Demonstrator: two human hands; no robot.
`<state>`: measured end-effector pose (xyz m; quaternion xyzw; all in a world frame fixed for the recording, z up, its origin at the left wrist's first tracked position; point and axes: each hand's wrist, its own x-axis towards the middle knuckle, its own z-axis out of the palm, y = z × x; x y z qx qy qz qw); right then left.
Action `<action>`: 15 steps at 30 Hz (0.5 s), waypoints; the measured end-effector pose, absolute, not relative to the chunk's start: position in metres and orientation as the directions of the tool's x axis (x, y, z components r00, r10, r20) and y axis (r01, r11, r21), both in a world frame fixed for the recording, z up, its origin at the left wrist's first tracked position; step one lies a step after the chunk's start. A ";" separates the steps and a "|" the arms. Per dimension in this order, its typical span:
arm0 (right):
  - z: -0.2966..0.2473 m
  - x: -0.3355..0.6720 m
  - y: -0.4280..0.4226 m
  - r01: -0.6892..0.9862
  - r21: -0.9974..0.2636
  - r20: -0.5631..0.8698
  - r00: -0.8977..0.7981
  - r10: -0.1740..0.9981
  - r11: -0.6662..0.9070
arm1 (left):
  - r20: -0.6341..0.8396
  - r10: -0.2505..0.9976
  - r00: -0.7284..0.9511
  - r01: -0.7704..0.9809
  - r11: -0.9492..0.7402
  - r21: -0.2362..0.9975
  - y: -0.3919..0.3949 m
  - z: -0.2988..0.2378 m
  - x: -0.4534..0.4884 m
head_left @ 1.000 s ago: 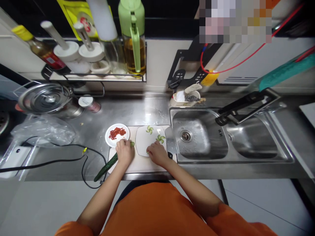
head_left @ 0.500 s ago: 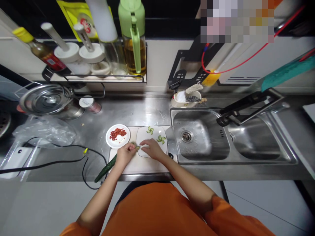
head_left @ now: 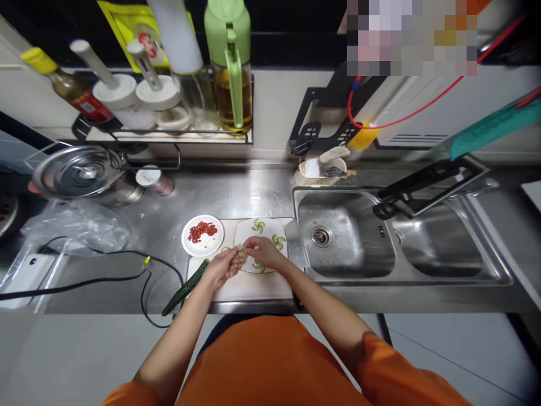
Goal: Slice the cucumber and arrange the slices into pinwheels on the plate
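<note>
Both hands meet over the left edge of a square white plate on a pale cutting board. My left hand and my right hand pinch small cucumber slices between their fingertips. The plate carries flower-shaped groups of cucumber slices. A whole cucumber lies slanted off the board's left edge, apart from my left hand. A round white dish of chopped red chili sits just left of the plate.
A cleaver lies at the board's right edge beside the double sink. A black cable crosses the steel counter on the left, near a plastic bag and a pot lid. Bottles stand on a rack behind.
My left hand left the cucumber and rose to meet my right hand. My right hand moved from the plate's lower edge to its left side. A third group of slices now shows there.
</note>
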<state>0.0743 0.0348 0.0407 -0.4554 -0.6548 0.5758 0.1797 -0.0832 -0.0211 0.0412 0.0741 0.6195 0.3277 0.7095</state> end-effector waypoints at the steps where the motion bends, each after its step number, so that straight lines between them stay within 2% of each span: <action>1: 0.040 0.075 0.036 0.382 -0.921 -0.285 -0.529 0.800 -0.075 | -0.830 0.556 0.039 -0.412 0.766 0.494 -0.020 0.041 -0.082; 5: 0.033 0.078 0.040 0.392 -0.917 -0.299 -0.542 0.786 -0.078 | -0.813 0.580 0.053 -0.505 0.718 0.479 -0.014 0.036 -0.081; 8: 0.026 0.080 0.044 0.433 -0.897 -0.339 -0.536 0.773 -0.093 | -0.794 0.607 -0.035 -0.459 0.696 0.552 -0.010 0.030 -0.081; 12: 0.022 0.079 0.052 0.558 -0.827 -0.390 -0.483 0.784 -0.068 | -0.684 0.709 -0.174 -0.241 0.643 0.727 -0.007 0.018 -0.082; 15: 0.025 0.073 0.059 0.669 -0.743 -0.420 -0.430 0.799 -0.031 | -0.542 0.801 -0.254 0.038 0.569 0.822 -0.007 0.009 -0.083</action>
